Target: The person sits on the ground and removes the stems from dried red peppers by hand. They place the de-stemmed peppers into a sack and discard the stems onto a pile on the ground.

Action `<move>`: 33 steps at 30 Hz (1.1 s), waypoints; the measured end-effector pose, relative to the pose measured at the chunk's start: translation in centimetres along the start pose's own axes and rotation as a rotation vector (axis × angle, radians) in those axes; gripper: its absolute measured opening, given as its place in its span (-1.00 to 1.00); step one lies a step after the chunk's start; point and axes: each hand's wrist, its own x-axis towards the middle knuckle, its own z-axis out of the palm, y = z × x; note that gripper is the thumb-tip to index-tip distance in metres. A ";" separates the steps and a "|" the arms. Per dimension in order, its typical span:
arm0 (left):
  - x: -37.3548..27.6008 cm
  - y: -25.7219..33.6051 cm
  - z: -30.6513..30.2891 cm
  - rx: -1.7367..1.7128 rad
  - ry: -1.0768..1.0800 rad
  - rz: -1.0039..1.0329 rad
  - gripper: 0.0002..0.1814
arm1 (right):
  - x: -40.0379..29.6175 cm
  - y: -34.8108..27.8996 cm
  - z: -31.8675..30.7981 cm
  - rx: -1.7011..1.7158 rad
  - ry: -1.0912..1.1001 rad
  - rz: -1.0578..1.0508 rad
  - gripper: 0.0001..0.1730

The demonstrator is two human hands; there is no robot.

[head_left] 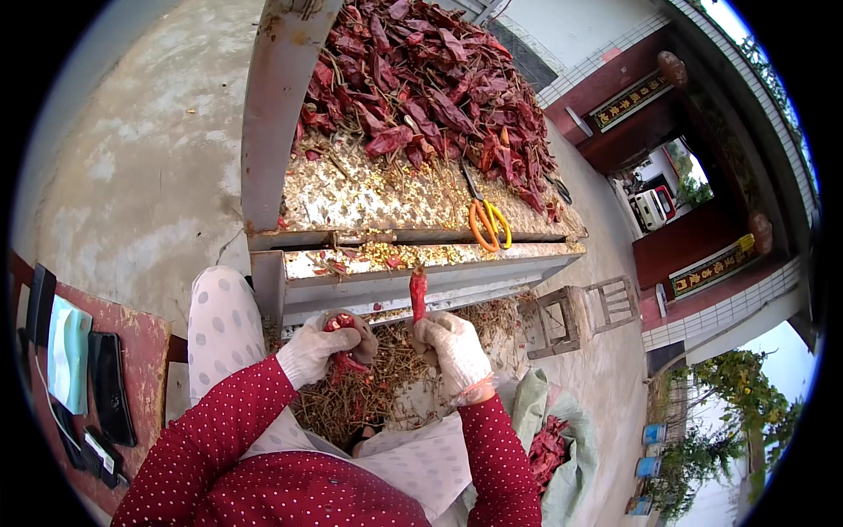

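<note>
Both hands wear pale knit work gloves. In my left hand [327,348] are several dried red chili peppers [346,363], bunched in the palm with some hanging below the fingers. My right hand [454,349] grips one long red pepper [418,293] that points up toward the bed edge. Beyond my hands lies a large heap of dried red chilies [435,85] on a worn metal cart bed [355,191] strewn with yellow seeds. Scissors [486,217] with orange and yellow handles rest at the bed's near edge, blades toward the heap.
Cut stems [349,402] cover the ground between my legs. An open woven sack [579,448] with red chilies stands by my right side. A small wooden chair [573,316] is farther right. At left, a red wooden bench [148,356] holds a tissue pack [68,356] and dark objects.
</note>
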 end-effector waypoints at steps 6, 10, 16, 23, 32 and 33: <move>0.1 -0.2 0.8 0.036 0.013 0.018 -0.65 | -2.3 8.2 5.0 0.386 -0.078 0.126 -0.77; -0.2 -0.7 0.9 0.087 0.039 -0.024 -0.55 | -2.5 8.1 6.0 0.341 -0.134 0.116 -0.77; -0.5 -0.4 0.6 0.145 0.079 -0.101 -0.54 | -2.6 7.1 7.4 0.164 -0.058 0.089 -0.74; -0.3 -1.1 0.3 0.110 0.121 -0.096 -0.55 | -1.7 8.9 7.3 -0.332 0.045 -0.245 -0.78; -0.3 -1.1 0.4 -0.053 0.093 -0.171 -0.65 | -0.5 6.5 4.5 -0.280 0.225 -0.603 -0.73; -0.3 -1.1 0.4 -0.060 0.050 -0.181 -0.66 | -0.3 5.8 4.6 -0.251 0.197 -0.607 -0.72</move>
